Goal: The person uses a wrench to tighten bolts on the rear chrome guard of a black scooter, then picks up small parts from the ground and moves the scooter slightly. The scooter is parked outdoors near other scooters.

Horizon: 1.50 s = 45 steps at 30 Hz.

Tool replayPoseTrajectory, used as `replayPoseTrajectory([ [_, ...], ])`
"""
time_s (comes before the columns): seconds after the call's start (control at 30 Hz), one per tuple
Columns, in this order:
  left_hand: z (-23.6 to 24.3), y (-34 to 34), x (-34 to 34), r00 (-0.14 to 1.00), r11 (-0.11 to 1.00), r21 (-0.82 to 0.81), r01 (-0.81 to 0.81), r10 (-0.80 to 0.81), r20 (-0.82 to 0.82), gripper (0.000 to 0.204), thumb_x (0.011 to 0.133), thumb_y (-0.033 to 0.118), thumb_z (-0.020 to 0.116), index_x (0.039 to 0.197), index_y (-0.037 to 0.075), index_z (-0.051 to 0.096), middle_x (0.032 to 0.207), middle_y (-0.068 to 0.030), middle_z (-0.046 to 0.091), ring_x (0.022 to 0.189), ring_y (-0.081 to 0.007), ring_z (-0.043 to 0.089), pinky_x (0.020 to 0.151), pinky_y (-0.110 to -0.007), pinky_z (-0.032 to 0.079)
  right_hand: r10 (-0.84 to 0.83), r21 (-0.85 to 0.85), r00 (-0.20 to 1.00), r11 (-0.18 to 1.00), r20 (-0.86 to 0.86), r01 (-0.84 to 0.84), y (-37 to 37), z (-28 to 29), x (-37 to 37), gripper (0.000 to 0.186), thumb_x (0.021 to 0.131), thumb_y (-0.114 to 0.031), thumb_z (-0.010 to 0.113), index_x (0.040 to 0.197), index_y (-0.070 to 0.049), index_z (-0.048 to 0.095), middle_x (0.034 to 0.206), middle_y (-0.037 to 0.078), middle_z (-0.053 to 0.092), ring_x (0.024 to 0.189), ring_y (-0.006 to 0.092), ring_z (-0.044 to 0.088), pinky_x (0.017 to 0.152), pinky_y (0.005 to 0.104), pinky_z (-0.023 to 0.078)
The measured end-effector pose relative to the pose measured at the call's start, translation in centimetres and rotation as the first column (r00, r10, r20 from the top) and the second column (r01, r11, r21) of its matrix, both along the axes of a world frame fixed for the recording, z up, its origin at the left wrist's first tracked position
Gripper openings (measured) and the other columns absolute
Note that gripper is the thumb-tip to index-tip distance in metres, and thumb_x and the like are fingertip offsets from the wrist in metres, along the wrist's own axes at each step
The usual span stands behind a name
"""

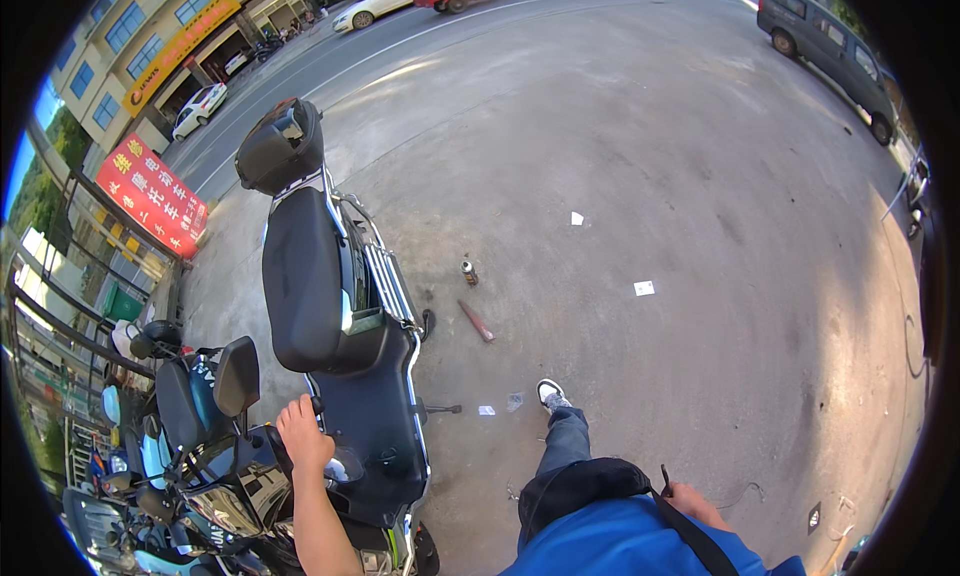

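My left hand (305, 438) is closed on the handlebar grip of a black electric scooter (366, 446), which has a long padded seat (306, 276) and a rear top box (281, 144). Low at the right, my right hand (690, 504) is partly hidden beside my black bag (570, 496), its fingers around a thin dark object that I cannot make out. My leg and sneaker (550, 393) stand on the pavement right of the scooter.
A can (469, 272), a reddish bar (476, 321) and paper scraps (644, 288) lie on the concrete (730, 356). Parked two-wheelers (180, 406) crowd the left, near a red sign (150, 194). A dark van (825, 56) stands top right; cars (365, 6) are on the road.
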<state>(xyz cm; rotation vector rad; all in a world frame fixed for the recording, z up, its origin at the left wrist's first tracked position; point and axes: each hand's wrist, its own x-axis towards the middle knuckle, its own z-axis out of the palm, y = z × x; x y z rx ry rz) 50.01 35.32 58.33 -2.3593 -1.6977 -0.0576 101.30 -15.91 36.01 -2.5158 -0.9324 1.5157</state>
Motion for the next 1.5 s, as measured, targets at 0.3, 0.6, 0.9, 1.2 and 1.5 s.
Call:
replayPoseTrajectory([
  [0.3,1.4,0.1,4.2,0.971,0.972,-0.048,-0.230,0.227,-0.068,0.079,0.068,-0.008,0.069,0.143,0.001,0.045,0.141,-0.0188,0.051,0.138,-0.0391,0.044,0.125,-0.052,0.026,0.193,-0.099,0.977,0.978,0.091,-0.184,26.4,1.8,12.1,0.025,0.090,-0.021,0.057,0.102,-0.005,0.073,0.098,0.022,0.076,0.100,0.0388,0.073,0.088,0.0489,0.057],
  [0.6,2.5,-3.4,7.4,0.852,0.892,-0.148,-0.427,0.452,0.264,0.081,0.073,-0.014,0.055,0.151,0.002,0.044,0.164,-0.0204,0.035,0.154,-0.0441,0.028,0.125,-0.055,0.026,0.648,-0.103,0.734,0.759,0.202,-0.642,51.2,3.8,15.2,0.033,0.092,-0.026,0.054,0.111,-0.007,0.073,0.110,0.025,0.073,0.107,0.0445,0.069,0.094,0.0543,0.054],
  [0.9,-1.2,-0.7,11.6,0.271,0.424,-0.063,-0.904,0.679,0.683,0.047,0.099,0.019,0.067,0.140,-0.002,0.055,0.147,-0.0245,0.049,0.134,-0.0419,0.050,0.107,-0.052,0.044,0.864,-0.055,0.496,0.502,0.089,-0.863,68.0,0.8,15.2,0.038,0.093,-0.032,0.057,0.114,-0.003,0.071,0.108,0.026,0.074,0.104,0.0464,0.069,0.093,0.0528,0.055],
  [1.2,-2.2,3.3,20.6,0.000,0.105,-0.099,-0.990,0.688,0.726,0.040,0.095,0.010,0.070,0.132,-0.001,0.061,0.140,-0.0193,0.057,0.132,-0.0368,0.053,0.112,-0.045,0.040,0.721,-0.342,0.687,0.625,-0.093,-0.702,84.0,-1.0,21.7,0.021,0.090,-0.016,0.068,0.089,0.005,0.070,0.076,0.018,0.070,0.062,0.0270,0.071,0.055,0.0444,0.057],
  [1.5,2.2,2.7,16.9,-0.068,-0.176,0.081,-0.981,0.703,0.708,0.050,0.099,0.024,0.072,0.139,-0.002,0.057,0.134,-0.0208,0.057,0.118,-0.0345,0.060,0.094,-0.043,0.053,0.889,-0.473,0.454,0.377,-0.058,-0.797,91.4,-2.8,20.4,0.023,0.087,-0.014,0.067,0.088,0.008,0.072,0.075,0.016,0.073,0.059,0.0278,0.073,0.050,0.0446,0.058],
])
